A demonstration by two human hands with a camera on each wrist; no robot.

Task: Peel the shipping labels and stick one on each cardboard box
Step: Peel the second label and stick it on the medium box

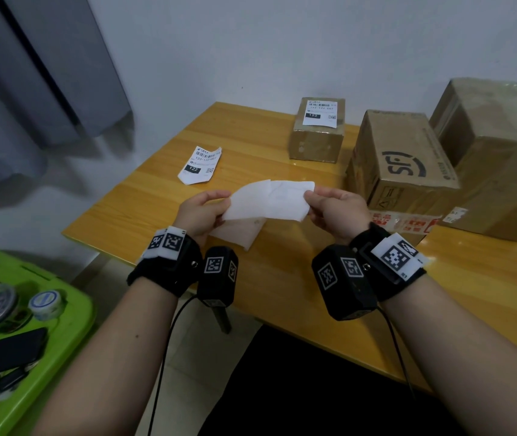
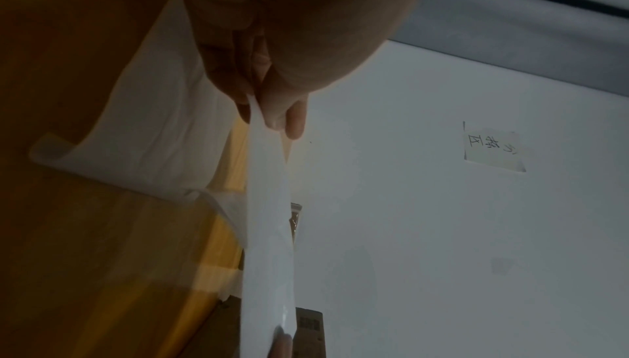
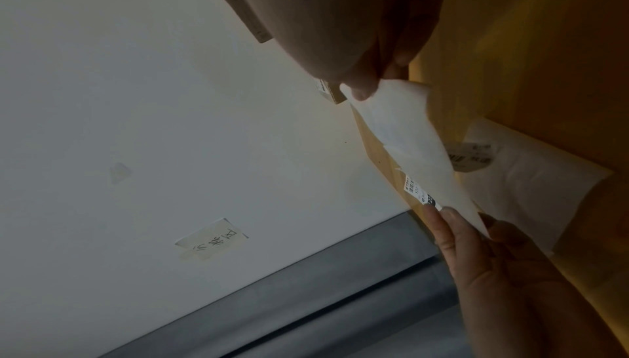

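Both hands pinched one white paper shipping label above the wooden table's near edge: left hand its left end, right hand its right. Three brown cardboard boxes stood toward the far right corner.

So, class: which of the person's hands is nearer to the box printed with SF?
Right. The right hand hovers just left of the SF box, pinching the white sheet; the left hand pinches the sheet's far end, further off.

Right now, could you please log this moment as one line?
step: peeling | both hands pinch white label sheet | small cardboard box labelled
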